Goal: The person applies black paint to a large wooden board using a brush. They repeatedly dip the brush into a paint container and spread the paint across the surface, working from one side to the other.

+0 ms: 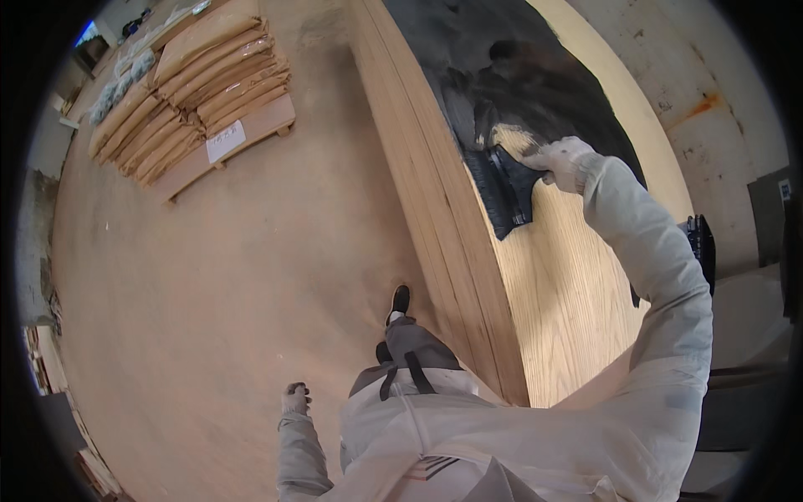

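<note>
I judge the black spreader [512, 191], extending left from the right hand [564, 162] grasping its narrow end correctly, light and stiff; the left hand [295, 399] hangs curled, contents indeterminable.

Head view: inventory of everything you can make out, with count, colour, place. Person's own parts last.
Wood stack: one, tan, centre to upper right
Coating: one area, black, on stack's top
Wide tool: one, black, on stack's top
Bags: many, brown, piled upper left
Pallet: one, pale, under bags
Sheet: one, white, at pallet's edge
Floor: one, brownish-grey, left
Shoe: one clear, black, centre
Sleeves: two, pale grey, right and lower left
Hands: two, pale; right gripping tool, left over floor
</note>
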The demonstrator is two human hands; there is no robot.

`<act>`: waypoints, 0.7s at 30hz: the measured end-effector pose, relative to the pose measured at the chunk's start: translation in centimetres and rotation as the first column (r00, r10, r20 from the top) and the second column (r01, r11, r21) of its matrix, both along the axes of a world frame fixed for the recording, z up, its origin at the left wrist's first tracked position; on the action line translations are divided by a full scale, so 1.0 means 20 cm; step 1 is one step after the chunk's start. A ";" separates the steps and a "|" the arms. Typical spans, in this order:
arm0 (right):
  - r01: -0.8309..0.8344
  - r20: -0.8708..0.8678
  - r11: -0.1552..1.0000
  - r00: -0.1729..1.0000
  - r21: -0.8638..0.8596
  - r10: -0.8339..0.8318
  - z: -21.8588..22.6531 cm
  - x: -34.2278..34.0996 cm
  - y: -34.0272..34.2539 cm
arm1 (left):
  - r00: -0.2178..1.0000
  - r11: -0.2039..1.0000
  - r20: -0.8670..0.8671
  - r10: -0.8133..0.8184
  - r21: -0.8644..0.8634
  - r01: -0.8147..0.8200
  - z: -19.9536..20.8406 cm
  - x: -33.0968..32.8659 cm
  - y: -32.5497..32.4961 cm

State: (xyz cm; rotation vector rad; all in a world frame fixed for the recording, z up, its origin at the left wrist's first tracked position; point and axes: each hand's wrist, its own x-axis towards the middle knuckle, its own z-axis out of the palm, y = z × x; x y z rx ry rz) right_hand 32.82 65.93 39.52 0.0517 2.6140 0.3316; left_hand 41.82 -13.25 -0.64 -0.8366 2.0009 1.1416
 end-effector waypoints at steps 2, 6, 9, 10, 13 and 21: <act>-0.023 -0.057 1.000 0.998 -0.013 0.023 -0.01 0.02 -0.01 | 0.998 0.999 0.047 -0.034 -0.005 0.034 -0.02 0.15 -0.05; 0.014 -0.065 1.000 0.998 0.028 -0.012 0.01 -0.03 -0.06 | 0.997 0.998 0.054 -0.059 -0.031 0.061 -0.20 0.47 -0.21; -0.038 0.083 0.989 0.996 0.141 0.027 0.08 0.13 -0.27 | 0.992 0.993 0.070 0.109 0.046 -0.113 -0.22 0.62 -0.25; -0.056 0.111 0.990 0.993 0.130 0.041 0.09 0.21 -0.34 | 0.991 0.995 0.098 0.088 0.033 -0.092 -0.22 0.66 -0.24; 0.003 0.185 0.990 0.982 0.140 -0.029 0.10 0.41 -0.40 | 0.984 1.000 0.177 0.013 0.012 -0.016 -0.24 0.78 -0.23; 0.045 -0.093 0.998 0.995 0.032 -0.042 0.04 -0.07 -0.25 | 0.996 0.999 0.086 0.015 0.037 -0.019 -0.21 0.78 -0.28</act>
